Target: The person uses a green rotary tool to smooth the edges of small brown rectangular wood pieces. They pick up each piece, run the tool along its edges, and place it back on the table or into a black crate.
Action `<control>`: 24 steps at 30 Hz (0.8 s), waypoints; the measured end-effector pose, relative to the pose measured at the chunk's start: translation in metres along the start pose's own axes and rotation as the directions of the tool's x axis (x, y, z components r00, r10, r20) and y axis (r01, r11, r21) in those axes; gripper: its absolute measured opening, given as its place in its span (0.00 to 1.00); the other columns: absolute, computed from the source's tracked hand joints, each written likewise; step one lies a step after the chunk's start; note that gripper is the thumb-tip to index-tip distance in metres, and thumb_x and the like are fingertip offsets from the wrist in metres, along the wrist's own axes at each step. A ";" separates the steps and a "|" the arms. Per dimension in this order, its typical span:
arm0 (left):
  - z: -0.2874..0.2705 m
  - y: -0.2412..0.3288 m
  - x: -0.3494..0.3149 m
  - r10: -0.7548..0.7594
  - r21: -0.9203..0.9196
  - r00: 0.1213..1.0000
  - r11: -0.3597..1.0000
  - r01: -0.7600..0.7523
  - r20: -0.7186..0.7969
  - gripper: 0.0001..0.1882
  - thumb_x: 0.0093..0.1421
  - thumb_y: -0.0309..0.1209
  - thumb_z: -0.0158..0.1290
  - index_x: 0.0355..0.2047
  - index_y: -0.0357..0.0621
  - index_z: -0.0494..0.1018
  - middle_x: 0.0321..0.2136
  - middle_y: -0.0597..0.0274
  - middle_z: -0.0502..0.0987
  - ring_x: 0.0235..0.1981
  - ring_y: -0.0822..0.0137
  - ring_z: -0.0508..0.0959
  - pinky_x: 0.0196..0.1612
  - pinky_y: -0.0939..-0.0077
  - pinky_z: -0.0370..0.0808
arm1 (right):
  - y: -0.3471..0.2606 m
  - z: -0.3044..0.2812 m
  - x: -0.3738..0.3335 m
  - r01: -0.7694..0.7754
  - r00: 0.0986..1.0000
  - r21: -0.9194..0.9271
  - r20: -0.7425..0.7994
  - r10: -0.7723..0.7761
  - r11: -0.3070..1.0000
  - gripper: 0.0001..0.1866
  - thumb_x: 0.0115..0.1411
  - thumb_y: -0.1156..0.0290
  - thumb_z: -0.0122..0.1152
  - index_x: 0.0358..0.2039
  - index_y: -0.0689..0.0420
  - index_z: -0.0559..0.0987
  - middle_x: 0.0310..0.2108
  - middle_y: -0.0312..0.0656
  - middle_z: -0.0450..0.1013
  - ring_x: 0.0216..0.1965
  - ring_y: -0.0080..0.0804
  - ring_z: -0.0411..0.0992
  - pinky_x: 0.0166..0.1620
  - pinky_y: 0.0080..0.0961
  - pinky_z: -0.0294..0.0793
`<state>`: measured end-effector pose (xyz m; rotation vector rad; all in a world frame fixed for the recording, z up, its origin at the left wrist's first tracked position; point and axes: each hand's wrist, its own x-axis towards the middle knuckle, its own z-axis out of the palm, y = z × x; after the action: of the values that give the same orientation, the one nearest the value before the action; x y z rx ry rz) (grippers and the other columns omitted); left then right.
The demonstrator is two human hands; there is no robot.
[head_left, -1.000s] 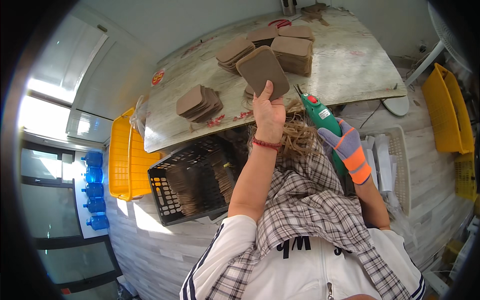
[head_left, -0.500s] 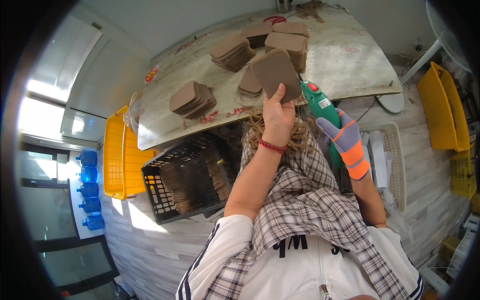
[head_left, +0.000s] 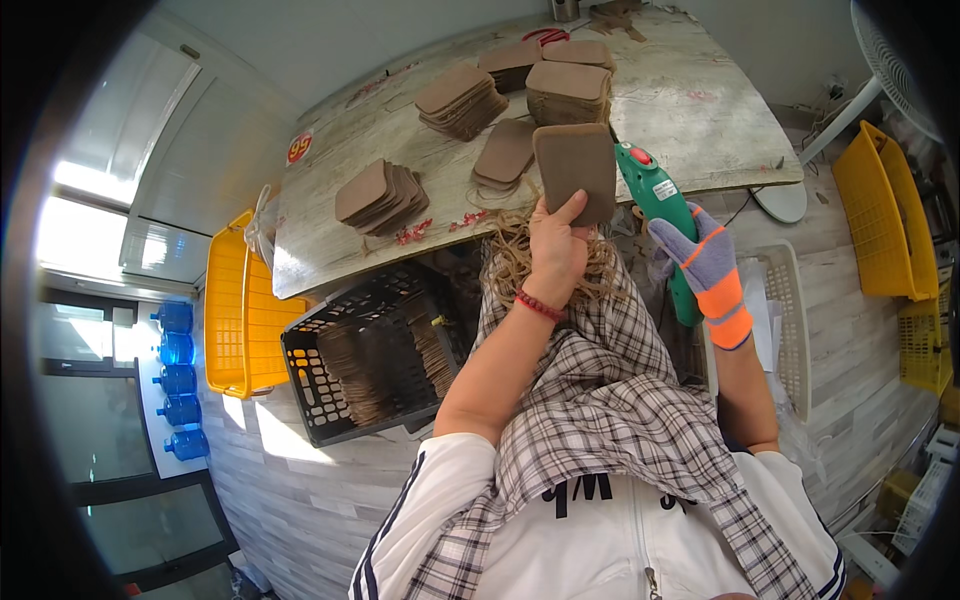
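Observation:
A brown rounded-corner pad [head_left: 574, 165] is pinched at its lower edge by my bare left hand [head_left: 560, 238], thumb on top. My right hand [head_left: 692, 250], in a grey and orange glove, is wrapped round a green handheld power cutter [head_left: 652, 190] with a red button. The cutter's head is close to the pad's right edge; whether its blade touches cannot be made out. Beneath my left hand, tangled brown offcut strips [head_left: 515, 255] lie over my lap. A short stack of like pads [head_left: 503, 152] lies just left of the held one.
Taller pad stacks [head_left: 568, 92] stand on the worn table [head_left: 690, 110], with another stack [head_left: 380, 195] near its left edge. A black crate [head_left: 300, 370] of pads sits below left, a yellow basket [head_left: 225, 320] beyond. To the right are a white basket [head_left: 795, 340] and a fan [head_left: 895, 65].
The held pad has turned more upright and shifted slightly right and down. My right hand and the cutter have moved a little to the right.

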<state>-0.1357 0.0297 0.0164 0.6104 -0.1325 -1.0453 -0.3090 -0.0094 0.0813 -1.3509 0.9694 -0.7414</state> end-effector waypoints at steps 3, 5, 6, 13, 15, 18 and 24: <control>-0.010 0.012 0.002 0.015 0.136 0.999 0.991 -0.021 0.044 0.14 0.56 0.16 0.53 0.43 0.37 0.70 0.39 0.56 0.77 0.40 0.61 0.78 0.44 0.64 0.78 | -0.004 -0.010 -0.004 -0.057 0.996 0.006 0.072 0.057 0.998 0.22 0.52 0.66 0.68 0.43 0.63 0.72 0.24 0.34 0.73 0.19 0.16 0.68 0.19 0.15 0.68; -0.018 0.025 0.006 0.021 0.225 0.995 0.973 -0.042 0.096 0.13 0.55 0.16 0.54 0.41 0.37 0.72 0.37 0.57 0.78 0.37 0.62 0.79 0.41 0.66 0.79 | -0.006 -0.018 -0.008 -0.053 0.992 -0.032 0.113 0.057 0.998 0.22 0.52 0.65 0.68 0.43 0.64 0.72 0.24 0.35 0.73 0.18 0.16 0.68 0.20 0.15 0.68; -0.019 0.034 0.006 0.009 0.268 0.994 0.963 -0.039 0.112 0.13 0.54 0.16 0.54 0.41 0.37 0.73 0.37 0.57 0.78 0.37 0.63 0.79 0.40 0.67 0.79 | -0.007 -0.021 -0.009 -0.053 0.989 -0.050 0.137 0.059 0.997 0.22 0.52 0.65 0.68 0.43 0.64 0.72 0.24 0.35 0.72 0.18 0.16 0.68 0.20 0.15 0.68; -0.028 0.090 0.008 -0.195 0.608 0.967 0.792 0.058 0.162 0.19 0.51 0.16 0.56 0.45 0.35 0.73 0.38 0.58 0.78 0.36 0.68 0.79 0.40 0.73 0.78 | -0.016 -0.027 -0.021 -0.047 0.967 -0.219 0.233 0.100 0.975 0.26 0.51 0.65 0.68 0.46 0.65 0.71 0.23 0.35 0.71 0.19 0.17 0.67 0.20 0.15 0.68; -0.027 0.091 0.006 -0.218 0.624 0.963 0.778 0.073 0.159 0.19 0.51 0.16 0.56 0.45 0.34 0.73 0.37 0.58 0.79 0.34 0.68 0.79 0.39 0.73 0.78 | -0.017 -0.023 -0.023 -0.054 0.967 -0.197 0.233 0.100 0.979 0.27 0.51 0.65 0.68 0.47 0.65 0.71 0.23 0.35 0.71 0.19 0.17 0.67 0.20 0.15 0.68; -0.033 0.091 0.003 -0.270 0.637 0.952 0.762 0.118 0.146 0.19 0.50 0.15 0.56 0.45 0.34 0.73 0.37 0.58 0.79 0.34 0.69 0.79 0.39 0.73 0.78 | -0.021 -0.015 -0.024 -0.093 0.966 -0.192 0.221 0.135 0.977 0.26 0.51 0.65 0.68 0.46 0.65 0.71 0.23 0.35 0.71 0.19 0.17 0.67 0.20 0.15 0.69; -0.040 0.087 -0.004 -0.354 0.670 0.928 0.718 0.187 0.120 0.20 0.50 0.15 0.56 0.46 0.33 0.72 0.37 0.58 0.79 0.34 0.69 0.79 0.38 0.74 0.77 | -0.016 -0.010 -0.018 -0.062 0.960 -0.169 0.258 0.105 0.984 0.22 0.54 0.67 0.65 0.45 0.65 0.71 0.22 0.35 0.70 0.18 0.17 0.67 0.21 0.14 0.69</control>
<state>-0.0558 0.0805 0.0298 1.1631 -0.6640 -1.3704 -0.3245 0.0002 0.1005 -1.4958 0.8778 -0.4103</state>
